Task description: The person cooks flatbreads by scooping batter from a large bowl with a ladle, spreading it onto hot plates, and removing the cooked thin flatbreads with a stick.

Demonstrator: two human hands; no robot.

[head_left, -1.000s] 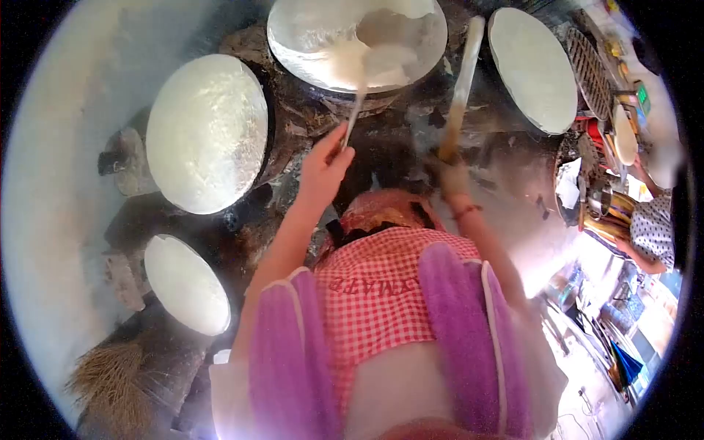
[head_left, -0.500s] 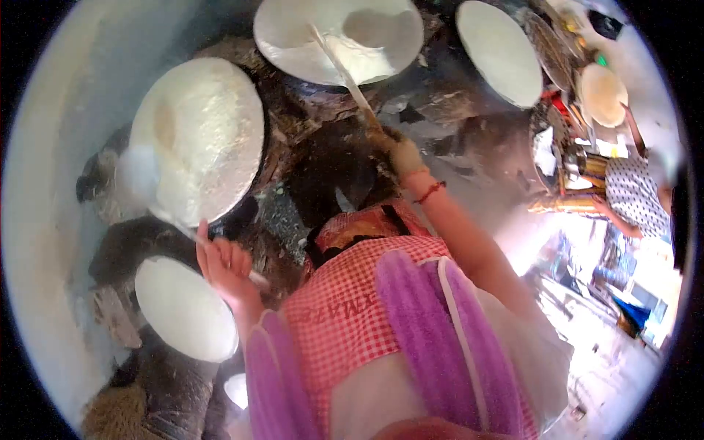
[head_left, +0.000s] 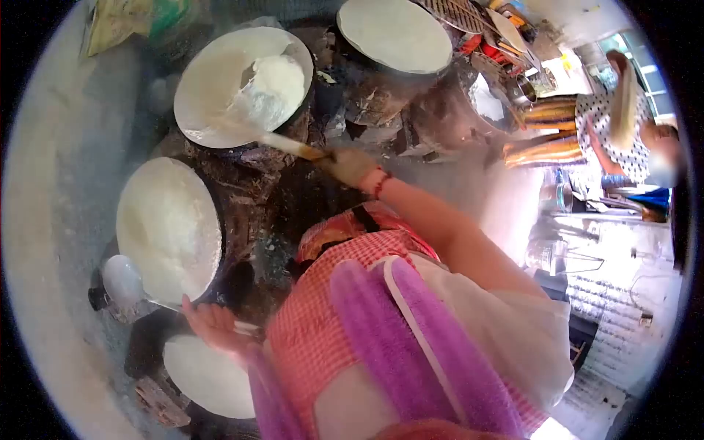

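Note:
My left hand (head_left: 216, 326) is closed around the thin handle of a ladle (head_left: 123, 279), whose rounded bowl hangs at the lower left edge of a griddle pan (head_left: 218, 246) coated in white batter. My right hand (head_left: 353, 165) grips a long wooden-handled stirring tool (head_left: 290, 145). Its far end is blurred by motion over the near side of the upper pan (head_left: 202, 81). A thick white mass of batter (head_left: 275, 88) lies in that pan's right part. Below my left hand is another pan with a smooth white surface (head_left: 209, 378), partly hidden by my sleeve.
A further white-coated pan (head_left: 396, 37) is at the top. Dark, rough stove masonry (head_left: 253, 194) runs between the pans. At right, a person in a spotted top (head_left: 609, 132) holds up a beige flat thing (head_left: 625, 110). A metal pot (head_left: 521, 89) stands near them.
My view has turned, so the pans appear shifted. The wooden-handled tool now points left, with batter bunched in the upper pan. The other person's flat round thing is raised and turned edge-on.

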